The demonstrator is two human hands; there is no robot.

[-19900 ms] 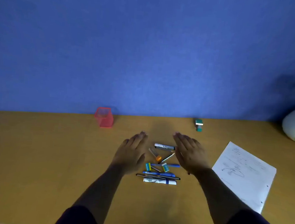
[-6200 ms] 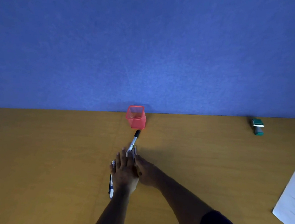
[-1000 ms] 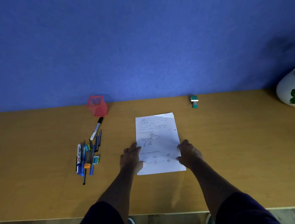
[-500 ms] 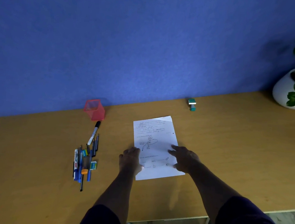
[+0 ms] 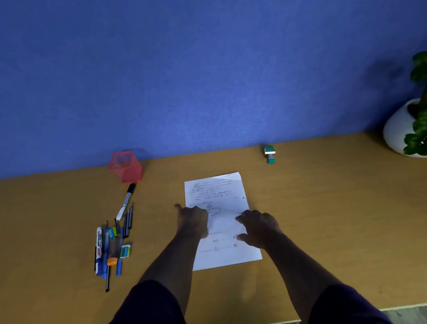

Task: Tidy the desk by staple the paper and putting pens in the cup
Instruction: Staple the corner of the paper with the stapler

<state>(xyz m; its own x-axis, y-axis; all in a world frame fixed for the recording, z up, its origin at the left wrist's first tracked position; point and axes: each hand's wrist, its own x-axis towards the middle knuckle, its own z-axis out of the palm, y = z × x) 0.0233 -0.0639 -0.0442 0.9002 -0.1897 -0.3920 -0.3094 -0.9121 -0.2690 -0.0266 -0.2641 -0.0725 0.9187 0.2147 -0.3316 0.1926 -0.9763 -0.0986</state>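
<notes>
paper [image 5: 225, 204]: lay flat on the desk [image 5: 331, 223], centre, long axis running away toward the wall; looked like a thin stack, sheet count not readable.
left hand [image 5: 193, 222]: rested on paper's left edge, fingers [image 5: 204, 214] curled under, thumb out to the left; gripping nothing as far as could be judged.
right hand [image 5: 258, 229]: spread on paper's right side, fingers [image 5: 241, 218] loosely bent, pressing down, holding nothing.
stapler [image 5: 269, 153]: stood beyond paper's far right corner, near the wall, well apart from both hands.
cup [image 5: 125, 166]: beyond and left of paper, against the wall.
pens [image 5: 112, 241]: heaped left of paper, one marker [image 5: 125, 202] pointing at the cup; not yet in it.
handling, paper: judged light, floppy, prone to sliding and fanning on smooth wood; best squared with flat palms, then pinched at a far corner for stapling.
handling, stapler: judged small, rigid; gripped across top and base.
</notes>
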